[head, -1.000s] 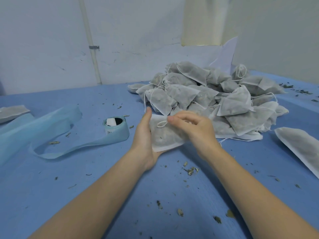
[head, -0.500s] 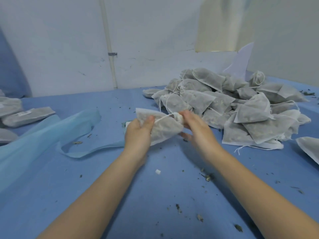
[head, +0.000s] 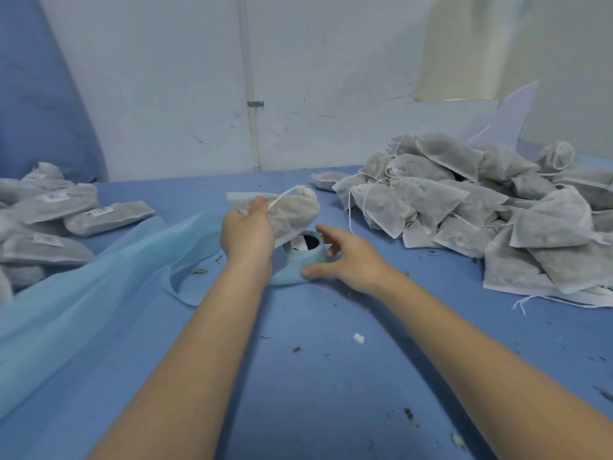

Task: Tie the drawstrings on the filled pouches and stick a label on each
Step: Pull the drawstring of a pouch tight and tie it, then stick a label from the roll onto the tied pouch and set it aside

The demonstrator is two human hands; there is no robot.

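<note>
Pouch (head: 292, 214) in left hand (head: 247, 235) looks tied, drawstring (head: 282, 199) pulled tight, no label on it yet. Right hand (head: 348, 260), fingers spread wide, holds nothing, touches label roll (head: 303, 257) just below pouch. Labelled pouches (head: 63, 210) lie far left of hands; big untied pile (head: 481, 200) waits at right. Label text too small to read.

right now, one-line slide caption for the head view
Left hand holds a tied pouch while right hand reaches for the label roll.
</note>
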